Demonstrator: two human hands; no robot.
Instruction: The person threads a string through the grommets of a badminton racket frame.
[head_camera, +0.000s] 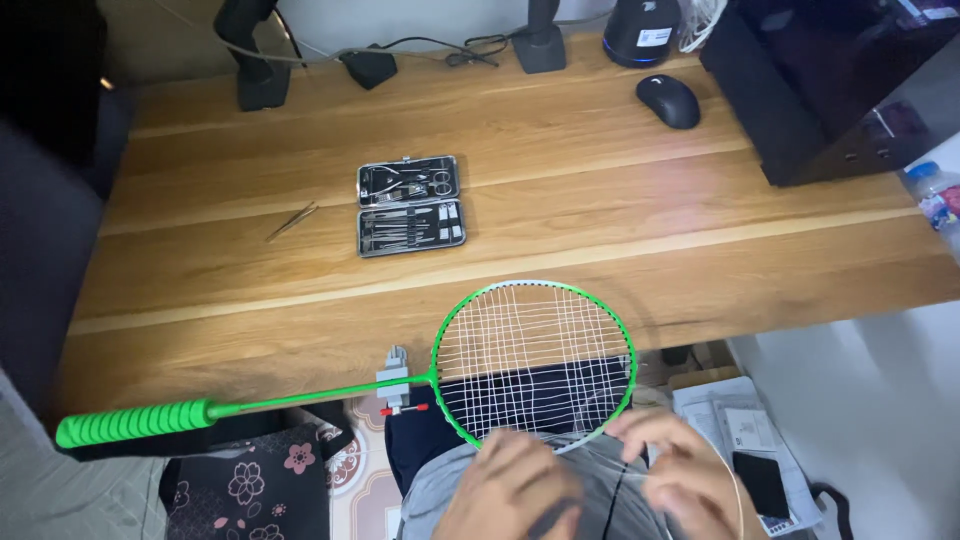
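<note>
With the green racket (533, 362) laid half on the desk (560, 180) edge — handle out to the left — both hands, left hand (512, 490) and right hand (672, 475), pinched string at its near rim (head steadied over the lap).

Wooden counter (560, 215), plank top, filling most of the view.
Open tool case (410, 205) with metal grooming tools, centre-left.
Tweezers (291, 221), loose, just at 9 o'clock of the case.
Black mouse (668, 100), 2 o'clock of the case, well apart.
Black stand (258, 60), 11 o'clock, far edge.
Black cabinet (820, 80), far right.
Plastic bottle (932, 195), 3 o'clock edge.
Papers (725, 415), floor, 5 o'clock.
Floral mat (250, 485), floor, 7 o'clock.
</note>
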